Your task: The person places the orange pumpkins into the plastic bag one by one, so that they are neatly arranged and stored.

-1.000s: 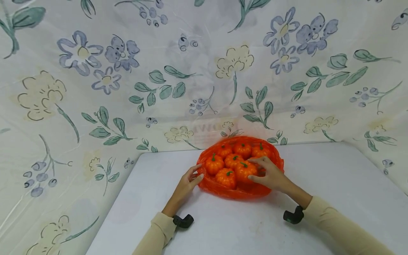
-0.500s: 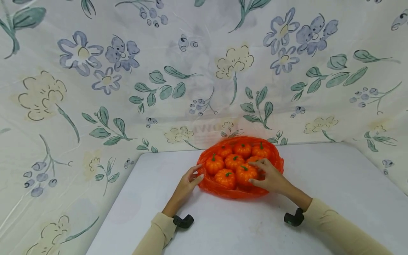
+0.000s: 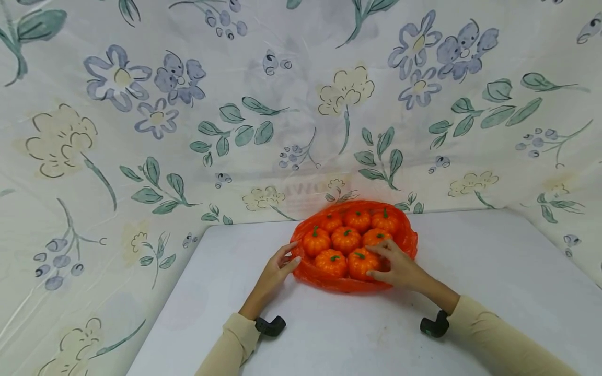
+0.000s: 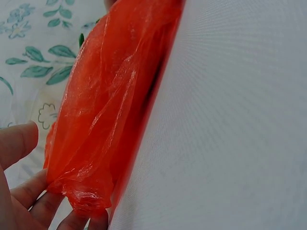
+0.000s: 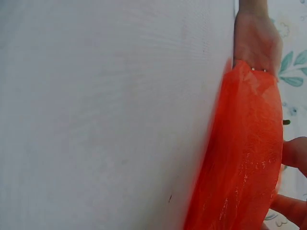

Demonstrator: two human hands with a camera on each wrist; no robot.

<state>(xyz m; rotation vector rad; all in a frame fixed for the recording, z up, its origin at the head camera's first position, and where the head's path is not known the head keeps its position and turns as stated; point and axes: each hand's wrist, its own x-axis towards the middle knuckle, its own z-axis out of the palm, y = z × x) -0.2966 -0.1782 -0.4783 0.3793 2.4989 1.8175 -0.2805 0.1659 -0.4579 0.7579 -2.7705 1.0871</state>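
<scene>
Several small orange pumpkins (image 3: 345,240) with green stems sit together in an opened orange plastic bag (image 3: 324,282) at the back of the table. My right hand (image 3: 402,269) reaches over the bag's right side, its thumb and fingers bent round the front right pumpkin (image 3: 360,265). In the right wrist view, the bag's wall (image 5: 244,143) hides that pumpkin. My left hand (image 3: 277,269) rests at the bag's left end; the left wrist view has its fingertips (image 4: 45,206) against the gathered plastic (image 4: 88,196), with the thumb apart from it.
The white table (image 3: 329,334) runs in front of the bag and to both sides. A floral plastic sheet (image 3: 301,130) hangs right behind the table's back edge. Each wrist carries a black camera (image 3: 271,327).
My right hand and the front right pumpkin have moved down and slightly toward me, uncovering the pumpkin behind it. The front left pumpkin has shifted slightly left. My left hand stays put.
</scene>
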